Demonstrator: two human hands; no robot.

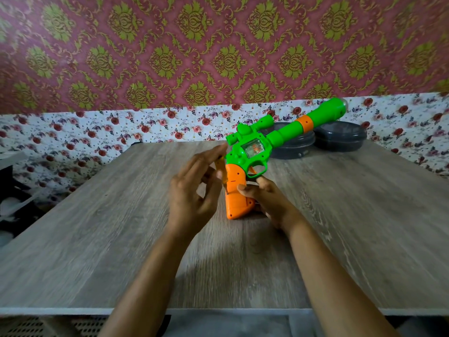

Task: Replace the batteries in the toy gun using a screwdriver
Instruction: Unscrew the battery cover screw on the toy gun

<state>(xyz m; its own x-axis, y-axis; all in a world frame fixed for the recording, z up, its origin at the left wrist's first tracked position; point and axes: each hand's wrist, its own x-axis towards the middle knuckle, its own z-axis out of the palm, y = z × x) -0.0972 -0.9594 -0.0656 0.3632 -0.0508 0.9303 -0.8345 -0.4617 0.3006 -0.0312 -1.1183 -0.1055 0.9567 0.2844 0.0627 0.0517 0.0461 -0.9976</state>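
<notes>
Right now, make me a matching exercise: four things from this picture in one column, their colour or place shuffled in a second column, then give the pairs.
Column one:
1. barrel
2. grip
3. right hand
4. dark containers

Column two:
A. at the table's far edge, behind the toy
B. orange
C. green with an orange band
D. holding the grip from the right side

Pairs: 1-C, 2-B, 3-D, 4-A
</notes>
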